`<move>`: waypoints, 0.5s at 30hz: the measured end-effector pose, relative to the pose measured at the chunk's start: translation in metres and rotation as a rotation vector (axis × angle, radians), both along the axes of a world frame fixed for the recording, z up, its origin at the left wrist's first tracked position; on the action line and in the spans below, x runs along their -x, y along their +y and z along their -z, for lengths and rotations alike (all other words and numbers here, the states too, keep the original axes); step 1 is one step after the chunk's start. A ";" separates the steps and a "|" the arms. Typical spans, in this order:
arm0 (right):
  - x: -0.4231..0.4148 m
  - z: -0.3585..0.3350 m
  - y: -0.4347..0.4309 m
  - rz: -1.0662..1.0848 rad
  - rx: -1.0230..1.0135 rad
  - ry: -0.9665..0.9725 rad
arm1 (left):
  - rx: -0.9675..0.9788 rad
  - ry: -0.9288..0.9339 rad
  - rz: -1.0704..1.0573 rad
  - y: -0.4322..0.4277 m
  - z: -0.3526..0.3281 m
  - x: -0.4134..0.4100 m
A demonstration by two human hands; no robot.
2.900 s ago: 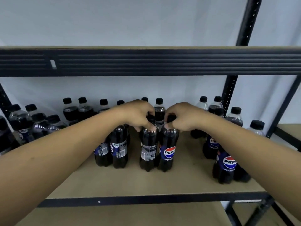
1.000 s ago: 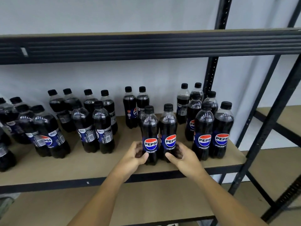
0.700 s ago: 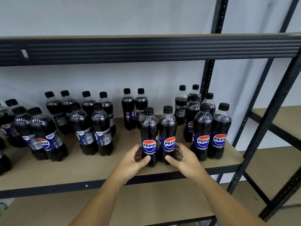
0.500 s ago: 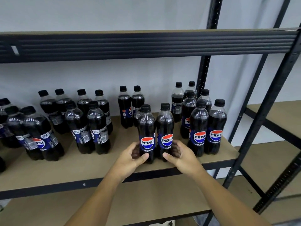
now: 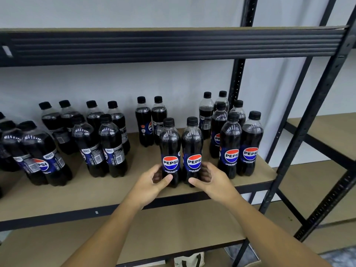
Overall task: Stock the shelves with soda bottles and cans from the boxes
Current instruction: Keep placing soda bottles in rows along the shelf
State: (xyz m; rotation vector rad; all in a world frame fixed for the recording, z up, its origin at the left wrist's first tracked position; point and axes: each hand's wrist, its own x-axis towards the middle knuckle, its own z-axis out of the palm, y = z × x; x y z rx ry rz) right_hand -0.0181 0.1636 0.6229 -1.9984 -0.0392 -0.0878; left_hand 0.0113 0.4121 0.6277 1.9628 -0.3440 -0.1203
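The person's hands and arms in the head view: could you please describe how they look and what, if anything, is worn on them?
The left hand and the right hand are bare: no gloves or rings show. The left forearm and right forearm are uncovered down to the frame's bottom edge, with no sleeve, watch or bracelet in sight.

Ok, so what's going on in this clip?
A person is stocking a tan board shelf on a black metal rack. The left hand grips the base of one dark plastic black-capped Pepsi bottle, and the right hand grips a matching second bottle beside it. Both stand upright near the shelf's front edge, logos facing out. Other bottles of the same kind stand behind and to both sides.
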 end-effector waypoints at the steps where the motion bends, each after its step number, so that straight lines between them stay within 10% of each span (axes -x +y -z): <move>1: 0.002 -0.001 0.000 -0.012 0.013 0.006 | -0.036 0.005 0.008 0.002 -0.002 0.001; 15: 0.058 -0.111 -0.020 -0.045 0.524 -0.362 | -0.441 -0.562 -0.008 0.015 -0.120 0.058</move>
